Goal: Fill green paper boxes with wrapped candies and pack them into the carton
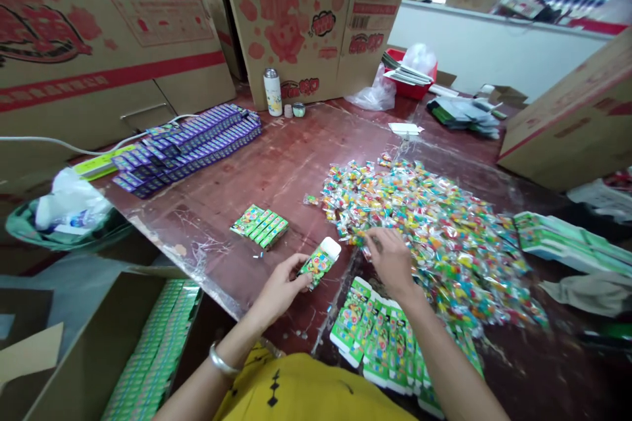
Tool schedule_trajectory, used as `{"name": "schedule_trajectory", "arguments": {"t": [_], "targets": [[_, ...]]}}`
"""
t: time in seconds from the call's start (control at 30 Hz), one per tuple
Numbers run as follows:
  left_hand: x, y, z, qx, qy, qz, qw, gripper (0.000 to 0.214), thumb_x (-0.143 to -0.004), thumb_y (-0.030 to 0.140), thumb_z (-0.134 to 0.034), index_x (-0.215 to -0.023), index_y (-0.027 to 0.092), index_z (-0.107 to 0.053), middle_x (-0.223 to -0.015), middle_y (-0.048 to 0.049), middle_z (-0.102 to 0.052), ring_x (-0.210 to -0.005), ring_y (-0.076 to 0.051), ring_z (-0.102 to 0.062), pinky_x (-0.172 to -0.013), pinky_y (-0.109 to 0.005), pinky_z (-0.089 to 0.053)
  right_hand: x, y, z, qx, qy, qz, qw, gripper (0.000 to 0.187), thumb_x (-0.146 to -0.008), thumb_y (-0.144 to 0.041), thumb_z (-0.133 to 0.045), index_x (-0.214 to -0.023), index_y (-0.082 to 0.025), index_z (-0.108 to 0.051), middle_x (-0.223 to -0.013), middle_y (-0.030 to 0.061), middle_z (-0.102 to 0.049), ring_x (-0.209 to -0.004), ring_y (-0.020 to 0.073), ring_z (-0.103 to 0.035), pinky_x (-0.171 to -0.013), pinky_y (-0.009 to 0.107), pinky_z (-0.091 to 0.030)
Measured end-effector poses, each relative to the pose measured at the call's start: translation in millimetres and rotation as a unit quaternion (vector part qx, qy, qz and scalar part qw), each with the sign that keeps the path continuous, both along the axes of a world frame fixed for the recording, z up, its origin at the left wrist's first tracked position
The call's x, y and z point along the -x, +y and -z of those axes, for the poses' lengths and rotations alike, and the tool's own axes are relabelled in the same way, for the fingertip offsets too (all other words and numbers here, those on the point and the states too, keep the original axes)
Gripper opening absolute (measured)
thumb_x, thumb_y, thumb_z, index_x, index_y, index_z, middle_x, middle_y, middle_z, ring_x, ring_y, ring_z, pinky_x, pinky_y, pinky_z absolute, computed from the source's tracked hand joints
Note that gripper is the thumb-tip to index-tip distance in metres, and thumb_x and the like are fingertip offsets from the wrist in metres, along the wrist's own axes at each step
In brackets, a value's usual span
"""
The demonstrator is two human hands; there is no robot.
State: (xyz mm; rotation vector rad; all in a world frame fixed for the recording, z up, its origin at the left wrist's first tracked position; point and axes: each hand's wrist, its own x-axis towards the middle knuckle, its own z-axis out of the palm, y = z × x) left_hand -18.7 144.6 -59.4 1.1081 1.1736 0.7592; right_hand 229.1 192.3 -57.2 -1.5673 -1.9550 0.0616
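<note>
My left hand [288, 280] is closed around a small green printed candy box [322, 262], whose white top flap stands up toward the right. At the near edge of a wide pile of candies [439, 230] in clear wrappers is my right hand [390, 259]. Its fingers pinch a wrapped candy [361, 239]. Below that hand, flat green candy boxes [375, 332] lie overlapped in a row, partly hidden under my right forearm. A short row of filled-out green boxes [266, 227] sits on the table to the left of the held box.
Purple boxes [192, 145] are stacked at the back left. An open carton [148, 342] with rows of green boxes stands below the table's left edge. A bottle [272, 92] stands before large cartons [296, 20]. More green packs [567, 243] lie at the right.
</note>
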Motion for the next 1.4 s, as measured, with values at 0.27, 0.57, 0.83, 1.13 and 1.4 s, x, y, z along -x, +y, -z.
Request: {"name": "schedule_trajectory", "arguments": {"t": [0.27,0.57,0.83,1.13,1.4], "targets": [[-11,0,-1.6,-0.095,0.04,0.047,0.994,0.024,-0.081,0.02,-0.055,-0.105,0.018,-0.061,-0.102,-0.0046,-0.066,-0.095,-0.021,-0.06,-0.083,-0.029,-0.046,9,-21,-52.6,0.139,0.102,-0.064,0.983,0.016,-0.094,-0.029,-0.052,-0.082,-0.023,-0.06,-0.076,-0.0014,-0.064,-0.068,0.0163,-0.058,-0.062,0.025,-0.04],[-24,-6,-14.2,-0.122,-0.016,0.046,0.991,0.029,-0.085,0.021,-0.057,-0.114,0.02,-0.061,-0.114,-0.0062,-0.065,-0.104,-0.022,-0.06,-0.094,-0.033,-0.044,31,-20,-51.9,0.127,0.082,-0.173,0.973,0.017,-0.092,-0.026,-0.056,-0.082,-0.024,-0.07,-0.104,0.0064,-0.063,-0.1,0.0242,-0.057,-0.088,0.039,-0.046],[-35,-10,-22.2,-0.103,-0.099,-0.066,0.988,0.054,-0.082,0.023,-0.066,-0.131,0.026,-0.043,-0.109,-0.0049,-0.064,-0.095,-0.019,-0.062,-0.079,-0.028,-0.05,41,-46,-29.0,0.226,0.372,-0.136,0.89,0.036,-0.089,-0.032,-0.061,-0.124,-0.025,-0.058,-0.105,0.0055,-0.066,-0.087,0.0209,-0.065,-0.076,0.032,-0.054],[-37,-11,-22.7,-0.113,-0.081,0.002,0.99,0.031,-0.079,0.021,-0.066,-0.108,0.02,-0.056,-0.108,-0.0043,-0.062,-0.099,-0.02,-0.058,-0.081,-0.026,-0.046,48,-52,-23.1,0.157,0.379,-0.113,0.905,0.016,-0.09,-0.029,-0.058,-0.08,-0.021,-0.067,-0.105,0.0075,-0.065,-0.097,0.0228,-0.062,-0.085,0.035,-0.049],[-41,-13,-19.3,-0.085,-0.106,-0.06,0.989,0.038,-0.076,0.02,-0.069,-0.105,0.023,-0.046,-0.097,-0.0004,-0.056,-0.089,-0.015,-0.058,-0.069,-0.021,-0.047,53,-48,-22.8,0.185,0.451,-0.109,0.866,0.015,-0.085,-0.034,-0.064,-0.087,-0.021,-0.058,-0.089,0.0044,-0.066,-0.082,0.0191,-0.063,-0.076,0.031,-0.051]]}}
